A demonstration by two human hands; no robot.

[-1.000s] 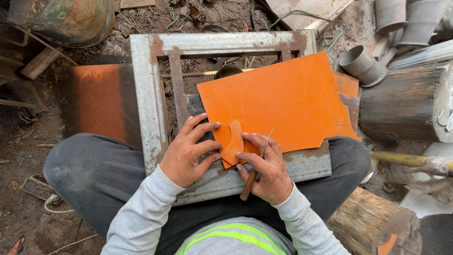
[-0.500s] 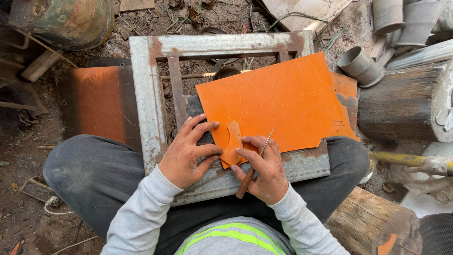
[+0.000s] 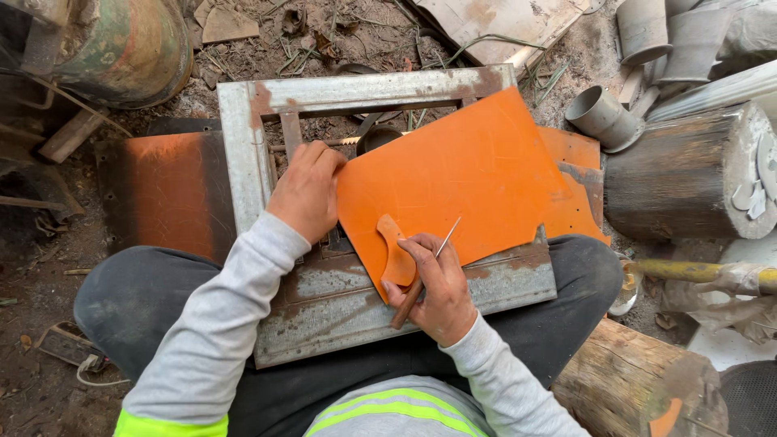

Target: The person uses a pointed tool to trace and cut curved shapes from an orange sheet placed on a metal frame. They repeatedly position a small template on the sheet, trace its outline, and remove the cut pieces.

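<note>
Hands at work on a lap-held metal frame (image 3: 243, 154): left hand (image 3: 307, 190) presses the orange sheet (image 3: 461, 174) flat, right hand (image 3: 433, 283) grips a wooden-handled scriber (image 3: 425, 271), seemingly tracing a small orange template (image 3: 395, 251); steadiness needed.

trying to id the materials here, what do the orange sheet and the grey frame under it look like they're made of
Orange sheet: probably rigid plastic or laminate; smooth, matte, faint scratch lines, jagged broken edge. Grey frame: looks like metal, dull and galvanised-looking, with brown rust patches at corners and edges.
</note>
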